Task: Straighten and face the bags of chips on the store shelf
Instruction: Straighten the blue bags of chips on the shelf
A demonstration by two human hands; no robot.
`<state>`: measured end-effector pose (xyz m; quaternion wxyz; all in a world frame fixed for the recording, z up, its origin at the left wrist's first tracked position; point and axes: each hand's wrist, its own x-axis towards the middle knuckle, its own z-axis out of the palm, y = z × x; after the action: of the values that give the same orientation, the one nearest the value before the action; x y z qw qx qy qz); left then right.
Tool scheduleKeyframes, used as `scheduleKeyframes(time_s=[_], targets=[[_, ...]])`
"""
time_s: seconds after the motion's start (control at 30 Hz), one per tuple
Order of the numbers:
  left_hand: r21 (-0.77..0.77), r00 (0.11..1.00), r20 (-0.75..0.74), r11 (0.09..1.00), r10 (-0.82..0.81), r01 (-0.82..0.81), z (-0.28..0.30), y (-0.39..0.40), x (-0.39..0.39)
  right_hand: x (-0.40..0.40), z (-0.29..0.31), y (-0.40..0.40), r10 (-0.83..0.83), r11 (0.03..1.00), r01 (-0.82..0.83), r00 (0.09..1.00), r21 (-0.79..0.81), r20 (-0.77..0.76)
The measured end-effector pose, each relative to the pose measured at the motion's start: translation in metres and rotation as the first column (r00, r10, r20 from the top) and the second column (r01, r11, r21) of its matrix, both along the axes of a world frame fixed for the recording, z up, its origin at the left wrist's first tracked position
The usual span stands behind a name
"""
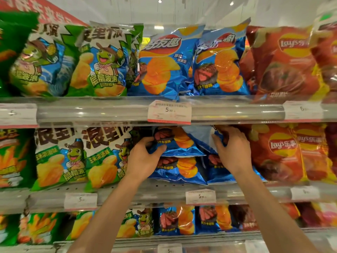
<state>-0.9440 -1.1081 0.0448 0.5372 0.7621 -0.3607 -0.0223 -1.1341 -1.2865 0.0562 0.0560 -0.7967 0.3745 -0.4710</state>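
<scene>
Two bare forearms rise from the bottom of the frame toward the middle shelf (164, 193), where the work is under way. The left hand (144, 157), just left of centre, curls its fingers and thumb round the lower left corner of a blue chip bag (179, 142) that lies on top of other blue bags; the right hand (234, 148), right of centre, has its fingers curled over the edge of a neighbouring blue bag (218, 136), the thumb side hidden, so how firm the grip is cannot be told. The bag in the left hand is not yet faced: it lies tipped, its long axis running roughly left to right across the frame and sloping down to the right, its printed front turned up and outward, not standing square to the aisle. Beneath it, two blue bags (180, 169) stand more or less upright with their fronts forward. On the same shelf, the green bags (60, 159) at centre left and the red bags (279, 152) at centre right stand upright and face out, leaning a little. Farther up, on the top shelf (109, 109), green, blue and red bags are upright and front-facing, though slightly crooked. Judged from this, most of the display looks faced and the blue section of the middle shelf remains to be straightened.
</scene>
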Motion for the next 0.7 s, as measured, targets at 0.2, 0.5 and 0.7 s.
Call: scheduleKeyframes(time_s=[0.2,0.5,0.7], targets=[[-0.024,0.999,-0.019,0.999,-0.038,0.038,-0.008,0.032,-0.002,0.010,0.009,0.001,-0.089,0.993,0.092,0.995,0.080,-0.047],[0.045,0.970,-0.171,0.982,-0.171,0.181,-0.010,0.047,0.007,0.023,0.002,0.049,0.077,0.984,-0.083,0.996,0.156,0.042],[0.029,0.954,-0.224,0.977,-0.198,0.209,0.007,0.039,0.007,0.029,0.004,0.044,-0.019,0.999,0.026,0.971,0.024,-0.240]])
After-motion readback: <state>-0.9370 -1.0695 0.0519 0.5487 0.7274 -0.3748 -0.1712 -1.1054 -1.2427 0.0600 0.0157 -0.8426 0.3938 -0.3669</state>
